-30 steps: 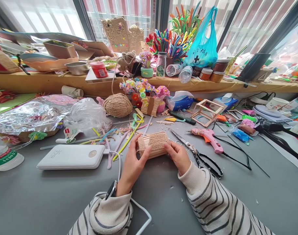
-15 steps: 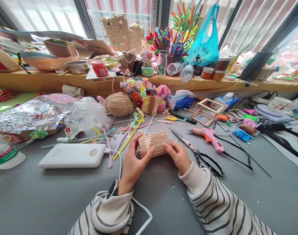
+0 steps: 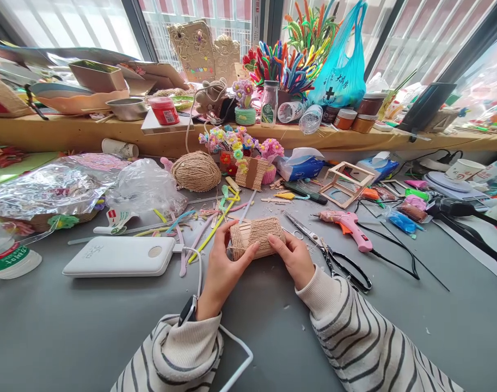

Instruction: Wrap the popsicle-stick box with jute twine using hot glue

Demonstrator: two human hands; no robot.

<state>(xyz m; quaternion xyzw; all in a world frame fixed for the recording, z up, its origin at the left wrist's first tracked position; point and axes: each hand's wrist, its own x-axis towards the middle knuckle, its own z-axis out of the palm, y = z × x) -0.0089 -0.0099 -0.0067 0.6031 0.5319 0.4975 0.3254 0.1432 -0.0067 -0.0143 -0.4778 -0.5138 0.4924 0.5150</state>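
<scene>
A small box of wooden sticks wrapped in jute twine [image 3: 257, 236] is held just above the grey table [image 3: 89, 321] at centre. My left hand [image 3: 220, 272] grips its left end, thumb pressed on the front face. My right hand [image 3: 295, 258] pinches its right end with closed fingers. A ball of jute twine [image 3: 196, 171] lies behind on the left, and scissors [image 3: 325, 253] lie just right of my right hand.
A white power bank [image 3: 120, 256] with a cable lies to the left. A pink glue gun [image 3: 348, 224] with black cord, a wooden stick frame [image 3: 346, 184], pipe cleaners [image 3: 207, 223], plastic bags [image 3: 144, 188] and a cluttered window ledge [image 3: 68, 136] surround the work spot.
The wrapped box has turned slightly in my hands and my left thumb has slid across its front. Both hands keep their hold.
</scene>
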